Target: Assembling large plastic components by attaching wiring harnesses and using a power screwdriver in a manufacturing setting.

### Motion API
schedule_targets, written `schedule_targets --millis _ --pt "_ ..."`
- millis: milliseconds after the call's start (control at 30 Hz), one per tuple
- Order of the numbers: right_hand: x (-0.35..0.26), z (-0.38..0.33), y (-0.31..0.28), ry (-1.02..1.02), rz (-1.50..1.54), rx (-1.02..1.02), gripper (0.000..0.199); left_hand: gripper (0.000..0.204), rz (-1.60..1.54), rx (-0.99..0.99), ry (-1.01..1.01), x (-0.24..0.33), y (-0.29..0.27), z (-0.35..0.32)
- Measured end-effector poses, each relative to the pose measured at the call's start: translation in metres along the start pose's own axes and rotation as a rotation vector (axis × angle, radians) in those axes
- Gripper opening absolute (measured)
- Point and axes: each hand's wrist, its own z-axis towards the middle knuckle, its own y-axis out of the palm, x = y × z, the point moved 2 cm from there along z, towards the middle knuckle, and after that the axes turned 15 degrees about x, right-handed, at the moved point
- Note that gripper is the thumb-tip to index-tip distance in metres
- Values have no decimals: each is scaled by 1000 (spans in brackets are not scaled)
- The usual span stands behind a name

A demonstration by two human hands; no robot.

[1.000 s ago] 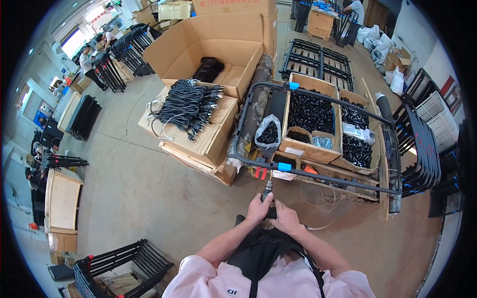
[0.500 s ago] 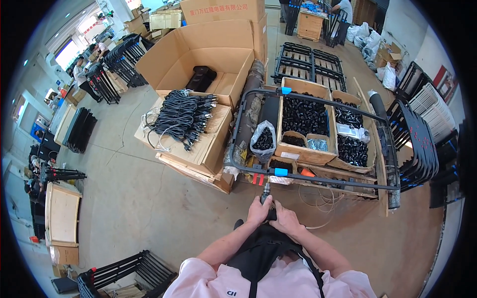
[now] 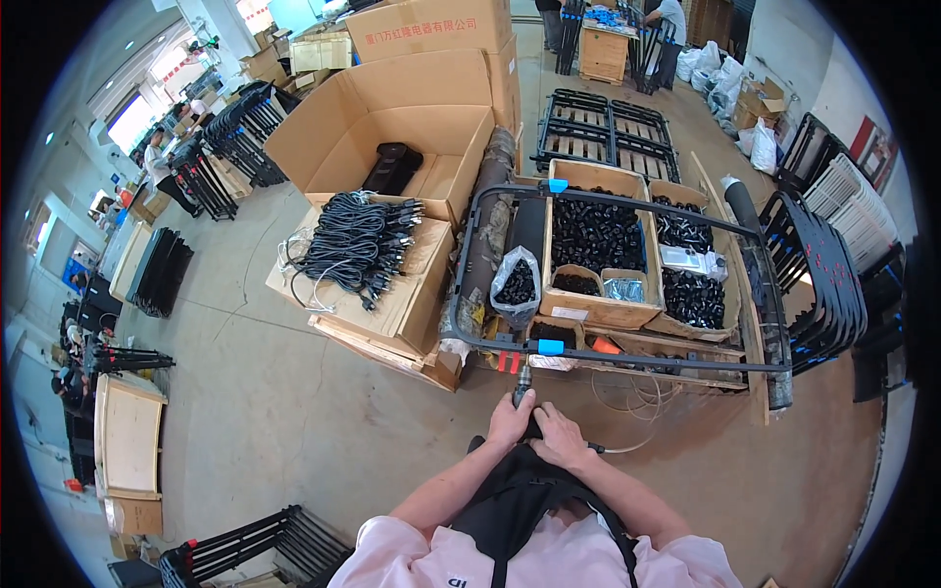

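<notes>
My left hand (image 3: 510, 419) is wrapped round the front of an air drill (image 3: 524, 378), just behind its metal chuck. Closed on the drill's rear part is my right hand (image 3: 561, 434), with a pale hose (image 3: 622, 451) trailing off beside it. The drill points away from me, its tip at the near bar of a black tubular metal frame (image 3: 667, 363). Whether the tip touches the bar I cannot tell. Blue pieces (image 3: 551, 347) sit on the frame's near and far bars. Red strips (image 3: 509, 362) hang under the near bar by the drill tip.
Under the frame stand a wooden box (image 3: 600, 312) of small black parts and a clear bag (image 3: 517, 286) of more. Bundled black cables (image 3: 358, 245) lie on a wooden crate at left, before a large open carton (image 3: 431, 78). Stacked black frames (image 3: 814, 279) stand at right.
The view has shifted slightly. Both hands keep their grip on the drill, and more of the hose shows beside my right hand.
</notes>
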Motion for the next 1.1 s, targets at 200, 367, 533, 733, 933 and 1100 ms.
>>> schedule_targets --millis 200,367,533,733,933,1100 --pt "-2 -6 2 19 -6 -43 52 59 -21 2 -21 -11 0 -3" --pt "-2 -12 3 19 9 -22 49 59 -5 -10 -16 -6 -4 -11" --pt "-2 -16 6 19 12 -31 51 58 8 -8 -15 -11 -6 -14" --pt "4 -27 8 -10 -13 -59 56 54 -66 -15 -22 -26 1 -24" --pt "16 -37 -14 37 -80 -49 61 53 -134 -86 -52 -22 25 -33" --pt "24 -39 -25 66 -106 -11 67 52 -180 -91 -40 -14 35 -35"
